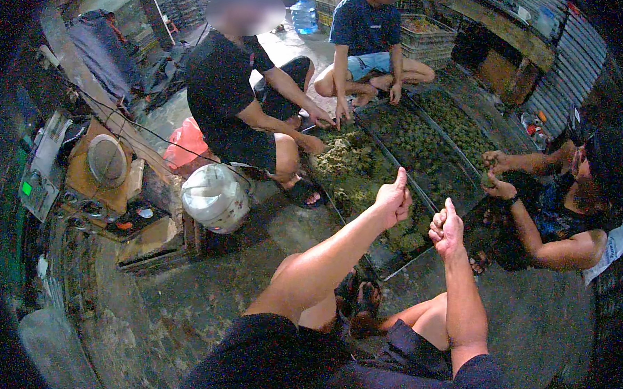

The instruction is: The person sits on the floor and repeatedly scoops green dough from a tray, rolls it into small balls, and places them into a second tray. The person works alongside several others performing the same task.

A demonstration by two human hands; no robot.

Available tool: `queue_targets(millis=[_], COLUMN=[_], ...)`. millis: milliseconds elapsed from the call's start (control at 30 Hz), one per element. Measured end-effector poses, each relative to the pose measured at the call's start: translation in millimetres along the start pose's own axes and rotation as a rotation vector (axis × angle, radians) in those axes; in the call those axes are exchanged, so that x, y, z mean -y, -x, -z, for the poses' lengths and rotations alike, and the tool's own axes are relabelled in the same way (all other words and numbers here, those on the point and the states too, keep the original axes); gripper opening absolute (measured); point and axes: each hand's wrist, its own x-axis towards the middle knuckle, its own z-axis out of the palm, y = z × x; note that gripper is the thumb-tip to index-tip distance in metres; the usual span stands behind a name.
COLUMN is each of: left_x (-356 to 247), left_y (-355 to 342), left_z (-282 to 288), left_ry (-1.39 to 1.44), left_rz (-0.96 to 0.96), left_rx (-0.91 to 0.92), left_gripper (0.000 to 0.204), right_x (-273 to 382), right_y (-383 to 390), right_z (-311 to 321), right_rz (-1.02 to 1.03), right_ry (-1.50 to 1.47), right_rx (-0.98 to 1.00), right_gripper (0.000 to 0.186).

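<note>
My left hand (394,199) is held out over the near part of a long tray, its fingers curled into a fist and the thumb pointing up. To its right, my right hand (447,228) makes the same closed shape, thumb raised, above the tray's near right corner. Nothing shows in either hand. Below them lies a heap of small green, clumpy plant pieces (353,193), with a paler clump (348,153) farther back. Alongside are a middle tray of darker green pieces (410,134) and a right-hand row of similar pieces (458,122).
Co-workers squat around the trays: a person in black (224,94) at left, another in dark blue (367,32) at the far end, a third (569,211) at right. Left stand a silvery rounded container (216,199), a red bag (186,143) and a round-topped scale (107,160).
</note>
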Motion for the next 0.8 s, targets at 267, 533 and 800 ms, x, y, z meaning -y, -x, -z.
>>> queue_targets(millis=[267, 533, 800], left_x=[13.2, 9.0, 17.2], left_y=[-15.3, -31.0, -11.8], left_z=[16.5, 26.3, 7.8], left_ry=[-0.088, -0.162, -0.132], left_rz=[0.017, 0.013, 0.155], left_rx=[0.104, -0.014, 0.107], left_gripper=[0.028, 0.050, 0.032], right_x=[-1.3, 0.4, 4.9], right_y=[-18.4, -11.6, -21.2], right_z=[12.7, 3.9, 12.9], right_rz=[-0.013, -0.004, 0.108], right_ry=[-0.072, -0.056, 0.027], right_rx=[-0.027, -0.132, -0.232], right_gripper=[0.038, 0.059, 0.028])
